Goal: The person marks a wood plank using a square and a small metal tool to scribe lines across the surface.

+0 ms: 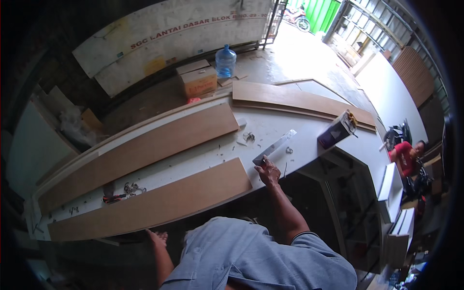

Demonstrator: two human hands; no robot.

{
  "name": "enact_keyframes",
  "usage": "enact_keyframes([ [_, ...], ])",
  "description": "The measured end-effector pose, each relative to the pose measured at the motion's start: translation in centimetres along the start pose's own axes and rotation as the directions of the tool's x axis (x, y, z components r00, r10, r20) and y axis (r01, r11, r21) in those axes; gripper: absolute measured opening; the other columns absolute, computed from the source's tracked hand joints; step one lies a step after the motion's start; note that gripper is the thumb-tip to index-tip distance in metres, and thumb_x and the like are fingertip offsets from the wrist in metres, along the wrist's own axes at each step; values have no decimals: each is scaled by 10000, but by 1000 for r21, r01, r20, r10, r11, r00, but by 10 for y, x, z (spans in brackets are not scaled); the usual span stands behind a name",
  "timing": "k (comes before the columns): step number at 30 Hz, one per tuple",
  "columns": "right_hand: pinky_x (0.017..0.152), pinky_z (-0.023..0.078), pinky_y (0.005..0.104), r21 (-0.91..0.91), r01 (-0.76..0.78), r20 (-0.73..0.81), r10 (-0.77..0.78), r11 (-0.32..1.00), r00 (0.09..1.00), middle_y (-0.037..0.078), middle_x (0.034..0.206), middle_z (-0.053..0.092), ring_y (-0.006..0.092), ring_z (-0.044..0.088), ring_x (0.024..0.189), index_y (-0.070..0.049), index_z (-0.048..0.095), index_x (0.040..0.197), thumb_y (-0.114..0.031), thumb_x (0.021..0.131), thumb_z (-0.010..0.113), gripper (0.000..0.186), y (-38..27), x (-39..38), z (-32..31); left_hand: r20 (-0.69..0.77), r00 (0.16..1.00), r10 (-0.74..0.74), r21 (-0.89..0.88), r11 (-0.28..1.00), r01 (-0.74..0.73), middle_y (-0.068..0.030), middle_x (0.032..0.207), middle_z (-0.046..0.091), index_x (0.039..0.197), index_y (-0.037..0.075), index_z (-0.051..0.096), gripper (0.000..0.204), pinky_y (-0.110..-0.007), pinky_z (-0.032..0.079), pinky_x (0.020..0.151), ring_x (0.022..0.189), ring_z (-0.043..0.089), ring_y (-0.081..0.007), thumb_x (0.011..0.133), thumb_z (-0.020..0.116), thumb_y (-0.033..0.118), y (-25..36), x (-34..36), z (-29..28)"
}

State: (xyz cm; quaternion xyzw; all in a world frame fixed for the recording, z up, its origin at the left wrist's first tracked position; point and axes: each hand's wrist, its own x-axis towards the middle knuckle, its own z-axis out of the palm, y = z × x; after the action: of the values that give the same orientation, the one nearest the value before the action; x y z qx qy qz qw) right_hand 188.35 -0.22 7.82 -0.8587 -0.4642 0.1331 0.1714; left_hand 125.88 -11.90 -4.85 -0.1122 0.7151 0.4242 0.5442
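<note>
My right hand (268, 172) is closed at the near end of a long silver metal strip (282, 140) on the white worktop (183, 164), with a small dark item at its fingers that I cannot make out clearly. My left hand (158, 239) is open just beyond the front edge of a tan board (150, 200). A second tan board (140, 147) lies behind it. Between them are a red-and-black tool (113, 198) and wood shavings (134, 190). An open rectangular tin (333, 130) stands to the right of my right hand.
More boards (299, 99) lie at the worktop's back right. Behind stand a cardboard box (195, 84) and a blue water bottle (225, 63). A person in red (405, 159) is at the far right, near a motorbike. White panels (401, 232) stand at the lower right.
</note>
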Motion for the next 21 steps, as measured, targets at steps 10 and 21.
enact_keyframes([
  [10, 960, 495, 452, 73, 134, 64, -138, 988, 988, 156, 1159, 695, 356, 646, 1116, -164, 607, 1411, -474, 858, 734, 647, 49, 60, 5, 135, 990, 44, 116, 991, -60, -321, 1483, 427, 1539, -86, 285, 995, -504, 566, 972, 1195, 634, -430, 983, 422, 727, -88, -81, 114],
  [21, 1054, 437, 486, 351, 342, 334, -457, 872, 824, 299, 1257, 624, 421, 570, 1214, 114, 448, 1458, -363, 797, 848, 908, -9, -19, 59, 83, 996, 43, -3, 999, -43, -214, 1647, 281, 1641, 158, 209, 910, -534, 525, 1026, 1312, 545, -457, 967, 459, 716, -110, -124, 206],
])
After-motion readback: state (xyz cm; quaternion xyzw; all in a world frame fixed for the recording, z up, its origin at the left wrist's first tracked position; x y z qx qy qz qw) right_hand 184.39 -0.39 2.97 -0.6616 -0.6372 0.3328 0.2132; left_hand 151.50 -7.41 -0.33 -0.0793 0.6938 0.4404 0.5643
